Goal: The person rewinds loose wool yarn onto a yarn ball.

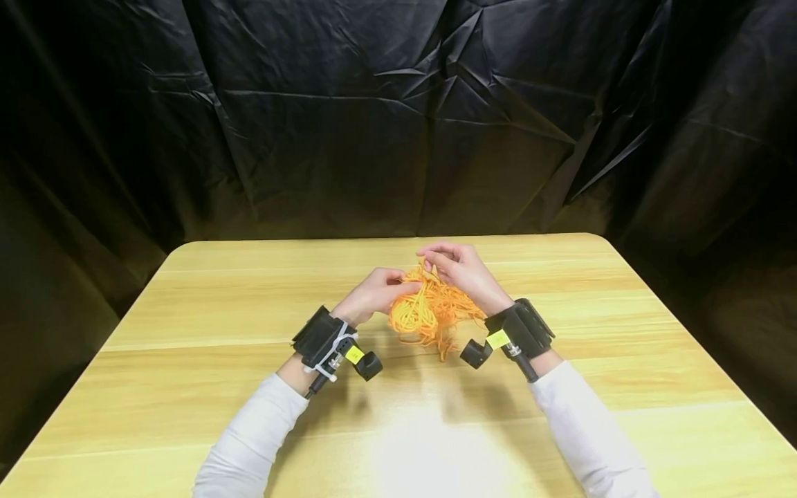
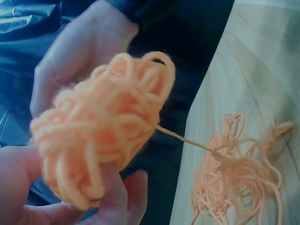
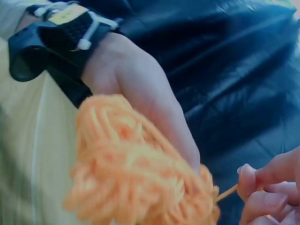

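Observation:
My left hand (image 1: 373, 292) grips a wound bundle of orange yarn (image 1: 413, 315) above the table. In the left wrist view the bundle (image 2: 101, 126) is thick with crossing loops, with fingers (image 2: 115, 192) curled under its lower end. Just beyond and to the right, my right hand (image 1: 465, 275) pinches a strand between thumb and fingertips. That strand (image 3: 227, 193) runs taut from the bundle to the pinch in the right wrist view. Another strand (image 2: 183, 139) trails from the bundle down to a loose tangle of yarn (image 2: 234, 178) on the tabletop.
The light wooden table (image 1: 187, 360) has rounded far corners. Black sheeting (image 1: 349, 152) hangs behind it and at both sides. Each wrist carries a black strap with a small camera, the left one (image 1: 369, 365) and the right one (image 1: 476, 353) jutting inward below the hands.

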The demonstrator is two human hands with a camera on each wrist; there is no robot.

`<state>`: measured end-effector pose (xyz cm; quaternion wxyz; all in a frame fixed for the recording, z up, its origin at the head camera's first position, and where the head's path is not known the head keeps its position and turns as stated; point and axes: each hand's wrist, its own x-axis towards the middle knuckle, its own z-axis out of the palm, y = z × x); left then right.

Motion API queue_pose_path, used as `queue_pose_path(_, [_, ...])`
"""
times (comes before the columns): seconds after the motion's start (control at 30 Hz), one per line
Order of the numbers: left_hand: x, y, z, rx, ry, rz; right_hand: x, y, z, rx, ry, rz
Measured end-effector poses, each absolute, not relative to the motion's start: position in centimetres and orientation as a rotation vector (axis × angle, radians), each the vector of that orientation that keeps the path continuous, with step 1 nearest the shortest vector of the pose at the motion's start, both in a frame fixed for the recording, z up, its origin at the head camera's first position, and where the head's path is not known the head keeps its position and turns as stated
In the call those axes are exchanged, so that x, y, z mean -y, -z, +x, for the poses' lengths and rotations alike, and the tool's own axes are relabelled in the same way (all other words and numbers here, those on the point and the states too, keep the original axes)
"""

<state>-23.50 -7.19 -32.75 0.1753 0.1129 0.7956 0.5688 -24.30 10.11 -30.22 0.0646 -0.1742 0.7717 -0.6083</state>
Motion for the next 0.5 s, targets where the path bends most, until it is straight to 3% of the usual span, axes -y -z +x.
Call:
queue_pose_path(0.27, [7.1,32.7,-23.6,-2.257,-1.669,0.206,-9.0,29.6,-21.9,-2.526,1.691,-0.774])
queue_pose_path(0.5, [7.2,32.5,-24.1,-2.277,-1.903,0.078,-8.6,29.7,-19.8,-2.583,1.625,-0.598])
